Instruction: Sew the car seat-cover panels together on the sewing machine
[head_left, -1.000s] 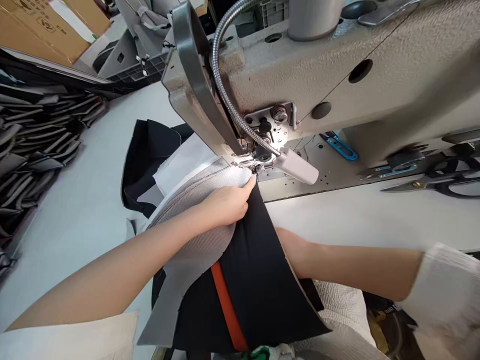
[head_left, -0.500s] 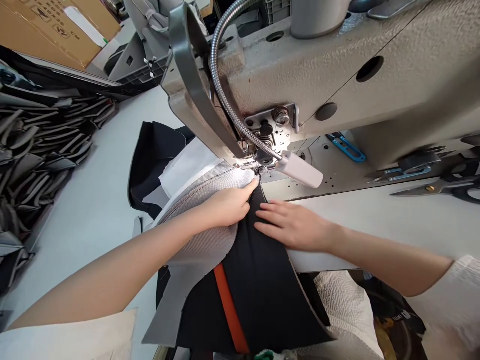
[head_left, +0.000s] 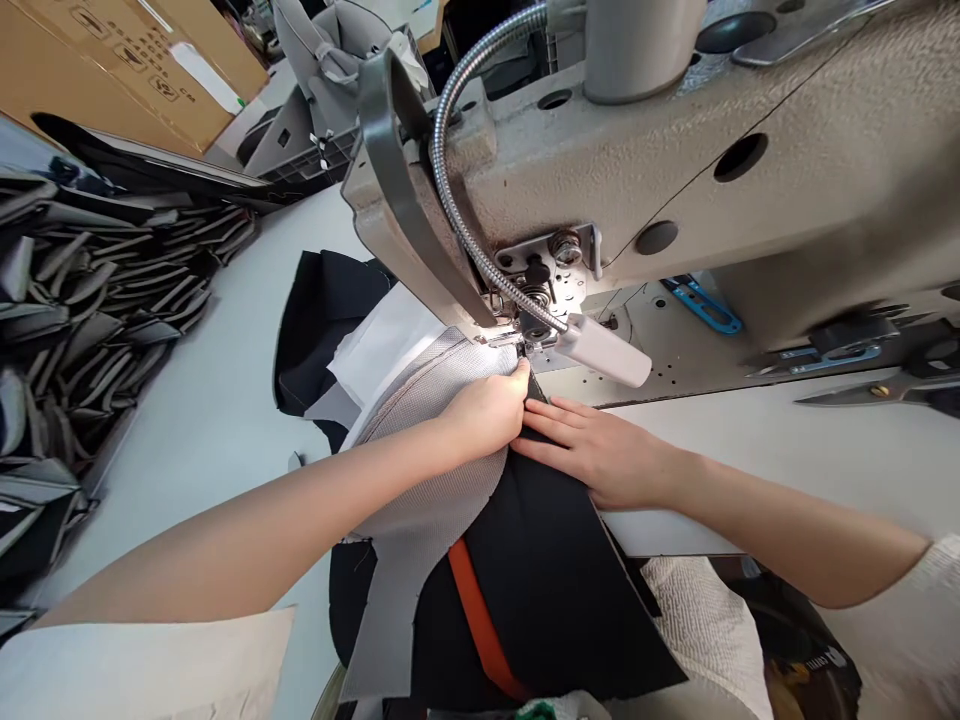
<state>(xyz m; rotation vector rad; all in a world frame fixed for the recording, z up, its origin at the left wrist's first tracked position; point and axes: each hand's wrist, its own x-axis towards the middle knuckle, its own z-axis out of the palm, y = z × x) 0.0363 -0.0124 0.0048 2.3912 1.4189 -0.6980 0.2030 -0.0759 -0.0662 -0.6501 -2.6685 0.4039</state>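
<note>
My left hand is closed on the edge of a grey mesh fabric piece, its fingertips just in front of the sewing machine's presser foot. Under the mesh lies a black fabric panel with an orange strip across it. My right hand rests flat on the black panel, fingers stretched out, their tips almost at my left hand. White sheet material shows beneath the mesh on the left. The presser foot partly hides the stitching point.
The sewing machine spans the upper right, with a lamp on a flexible metal neck. Blue thread snips lie on its bed, and scissors farther right. Stacked fabric pieces fill the left side; a cardboard box stands behind.
My left hand has shifted slightly right, closer to my right hand, and the mesh covers more of the black panel between them. The whole view has moved a little.
</note>
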